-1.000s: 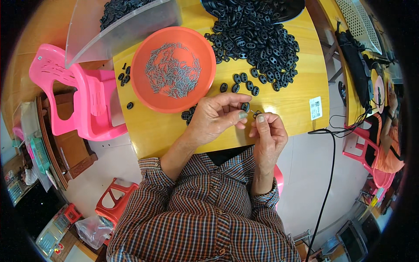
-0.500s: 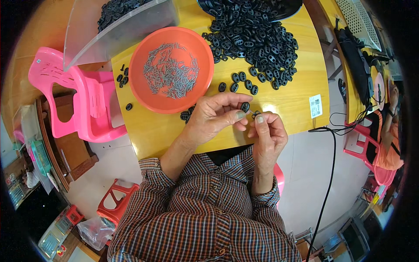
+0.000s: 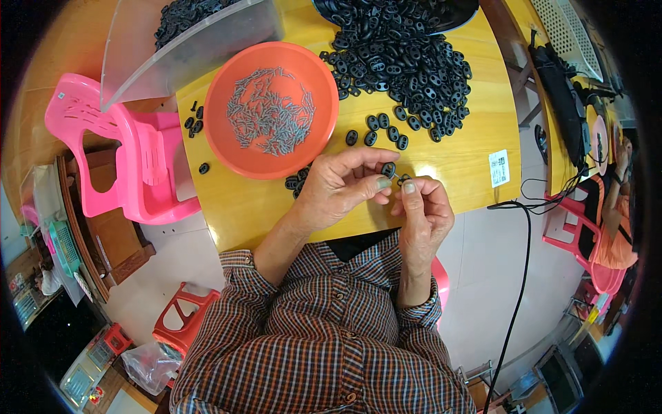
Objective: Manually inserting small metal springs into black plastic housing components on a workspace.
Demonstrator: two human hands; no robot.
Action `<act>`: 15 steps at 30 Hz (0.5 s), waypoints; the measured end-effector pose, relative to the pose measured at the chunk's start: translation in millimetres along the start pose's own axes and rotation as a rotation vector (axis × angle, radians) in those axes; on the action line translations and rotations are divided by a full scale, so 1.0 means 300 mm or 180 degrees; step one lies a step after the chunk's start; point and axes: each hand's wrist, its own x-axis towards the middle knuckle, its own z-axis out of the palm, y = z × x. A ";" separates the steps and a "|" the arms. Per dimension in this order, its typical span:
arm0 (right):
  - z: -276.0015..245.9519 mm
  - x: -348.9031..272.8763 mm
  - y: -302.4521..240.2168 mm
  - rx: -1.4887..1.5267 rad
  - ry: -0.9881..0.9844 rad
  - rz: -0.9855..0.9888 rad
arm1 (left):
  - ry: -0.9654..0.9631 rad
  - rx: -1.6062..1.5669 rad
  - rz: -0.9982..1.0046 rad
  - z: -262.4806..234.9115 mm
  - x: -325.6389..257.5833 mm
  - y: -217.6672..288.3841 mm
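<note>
Two fingertip pinches: L hand (image 3: 334, 190) on blk oval (image 3: 389, 168), R hand (image 3: 425, 209) on small pc. (image 3: 402, 179), gap narrower vs. prev., pc. partly hidden.

1. A pink chair (image 3: 133, 159) stands left of the yellow counter (image 3: 469, 165).
2. Brown wooden furniture (image 3: 121, 252) sits behind that chair.
3. A clear plastic bag (image 3: 146, 367) lies beside a red stool (image 3: 181, 339) at lower left.
4. A white label (image 3: 499, 168) is on the counter, near its right edge.
5. A black cable (image 3: 529, 231) trails down over the pale floor (image 3: 476, 269).
6. A white basket (image 3: 567, 34) with holes is at upper right.
7. A person in orange (image 3: 616, 241) is at far right.
</note>
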 end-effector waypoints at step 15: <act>0.004 0.003 0.004 -0.0033 -0.0021 0.0088 | -0.0093 0.0174 0.0221 0.001 -0.002 -0.013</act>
